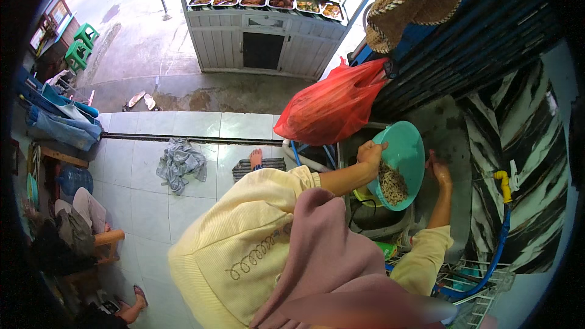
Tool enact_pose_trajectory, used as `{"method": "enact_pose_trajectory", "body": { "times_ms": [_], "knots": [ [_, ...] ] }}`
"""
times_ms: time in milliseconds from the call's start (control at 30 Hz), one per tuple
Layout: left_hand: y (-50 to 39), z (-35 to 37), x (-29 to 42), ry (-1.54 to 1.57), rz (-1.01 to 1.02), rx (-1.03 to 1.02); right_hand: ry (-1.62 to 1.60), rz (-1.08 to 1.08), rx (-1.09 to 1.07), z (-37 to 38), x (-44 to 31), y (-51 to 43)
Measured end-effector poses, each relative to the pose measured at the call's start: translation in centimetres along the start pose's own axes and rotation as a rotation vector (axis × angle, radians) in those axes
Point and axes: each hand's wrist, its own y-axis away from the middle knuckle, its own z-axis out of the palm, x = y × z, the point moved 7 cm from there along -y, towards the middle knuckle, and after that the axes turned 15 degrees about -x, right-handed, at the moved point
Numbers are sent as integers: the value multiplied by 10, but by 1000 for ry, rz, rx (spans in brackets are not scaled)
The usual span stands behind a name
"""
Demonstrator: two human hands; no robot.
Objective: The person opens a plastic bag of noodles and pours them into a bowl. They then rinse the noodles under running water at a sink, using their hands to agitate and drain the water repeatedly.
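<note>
A turquoise plastic basin is tilted over the dark sink, held at its left rim by my left hand. Small, pale brownish pieces of food lie gathered in its lower part; their kind I cannot tell. To the right of the basin, my right hand is apart from it, near the grey sink surround, and seems to hold nothing. A yellowish container shows partly beneath the basin. The yellow tap with a blue hose is on the marble-patterned wall to the right.
A full red plastic bag hangs just beyond the sink. A wire dish rack stands near my right sleeve. Grey cloth lies on the tiled floor. Food trays top a white cabinet. Two people sit at the left.
</note>
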Motion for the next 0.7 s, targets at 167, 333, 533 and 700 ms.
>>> {"method": "enact_pose_trajectory", "body": {
  "times_ms": [167,333,533,700],
  "knots": [
    [-5,-2,-1,82,35,-37,-131,19,-92,5,7,-8],
    [-5,-5,2,28,16,-11,-333,166,-235,20,-10,21],
    [0,-6,2,63,-2,-10,-140,75,-207,29,-9,12],
    [0,-7,-3,74,-6,-24,26,8,-139,10,29,-19]
  ]
}}
